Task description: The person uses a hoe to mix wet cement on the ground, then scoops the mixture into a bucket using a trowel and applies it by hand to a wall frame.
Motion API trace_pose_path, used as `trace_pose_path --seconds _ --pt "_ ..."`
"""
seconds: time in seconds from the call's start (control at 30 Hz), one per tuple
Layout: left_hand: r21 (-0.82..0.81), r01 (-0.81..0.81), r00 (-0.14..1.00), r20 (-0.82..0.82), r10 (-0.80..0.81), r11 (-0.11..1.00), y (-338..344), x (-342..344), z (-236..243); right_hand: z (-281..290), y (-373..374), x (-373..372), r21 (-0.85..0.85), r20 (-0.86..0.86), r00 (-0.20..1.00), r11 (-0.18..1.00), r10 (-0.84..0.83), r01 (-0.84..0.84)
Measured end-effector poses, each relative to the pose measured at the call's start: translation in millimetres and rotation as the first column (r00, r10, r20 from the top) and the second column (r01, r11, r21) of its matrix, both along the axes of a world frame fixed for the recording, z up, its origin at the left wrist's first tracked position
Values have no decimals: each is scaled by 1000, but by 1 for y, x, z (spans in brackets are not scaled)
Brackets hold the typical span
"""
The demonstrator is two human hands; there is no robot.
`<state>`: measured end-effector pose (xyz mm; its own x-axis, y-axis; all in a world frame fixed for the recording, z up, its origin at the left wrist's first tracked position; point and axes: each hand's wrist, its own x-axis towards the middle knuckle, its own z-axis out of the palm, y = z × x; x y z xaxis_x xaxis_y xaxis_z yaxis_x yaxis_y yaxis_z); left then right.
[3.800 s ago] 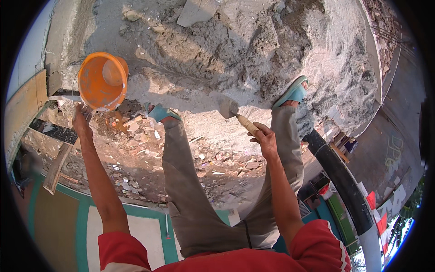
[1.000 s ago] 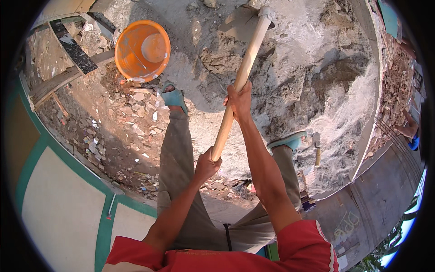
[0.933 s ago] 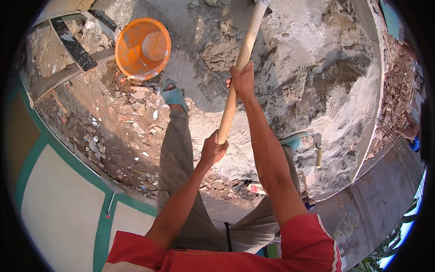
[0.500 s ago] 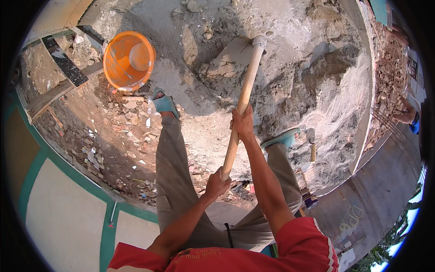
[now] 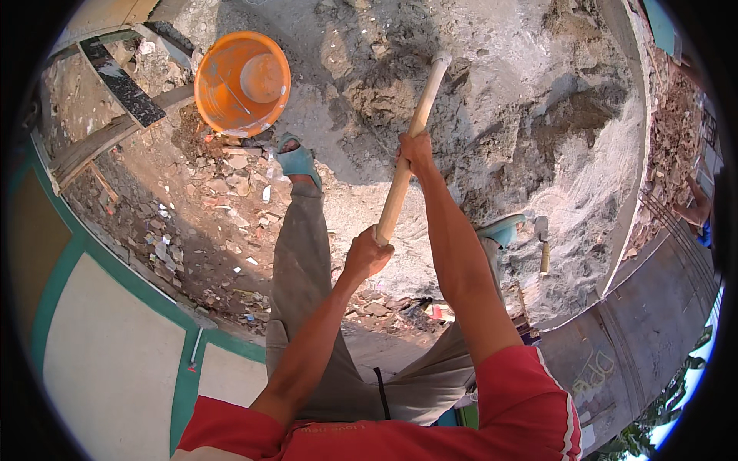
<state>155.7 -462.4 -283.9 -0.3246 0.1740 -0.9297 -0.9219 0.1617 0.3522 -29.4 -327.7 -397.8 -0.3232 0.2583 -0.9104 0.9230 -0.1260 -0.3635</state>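
Observation:
Both my hands are closed round the wooden handle of a hoe (image 5: 397, 196). My left hand (image 5: 368, 255) grips the near end of the handle. Farther up, my right hand (image 5: 416, 152) wraps round its middle. The handle slants away to the upper right, ending at a pale metal collar over a heap of wet grey mortar (image 5: 384, 96). The hoe's blade is barely visible now and seems sunk in the grey mix. My feet, in blue-green sandals, stand apart at the edge of the mix.
An orange bucket (image 5: 201, 92) stands at the upper left, beyond my left foot. A trowel (image 5: 544, 259) with a yellowish handle lies right of my right foot. Broken rubble (image 5: 231, 184) and wooden boards (image 5: 100, 150) cover the left. A green-and-white wall (image 5: 123, 330) borders the lower left.
The hoe's blade, plainly seen before, has dropped into the mix. Both hands and the handle have shifted upward in the picture, and the view has moved slightly, with the bucket now farther right.

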Motion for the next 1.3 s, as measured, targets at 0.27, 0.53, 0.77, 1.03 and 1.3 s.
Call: trace_pose_path --seconds 0.27,0.53,0.77,1.03,1.3 --pt "-114 159 986 -27 -163 981 1 -50 112 48 3 2 -88 93 991 992 94 -86" --pt "-121 271 960 -44 -277 955 8 -117 136 20 20 -15 -256 125 992 965 -22 54" --pt "8 469 858 -242 -453 883 2 -181 211 28 73 -66 -494 229 898 750 -376 440" --pt "107 261 827 -537 -165 959 -47 -210 309 148 37 -103 -547 477 684 422 -552 723" --pt "84 330 724 -662 -195 940 -145 -234 427 276 -57 -140 -595 368 731 458 -575 660"
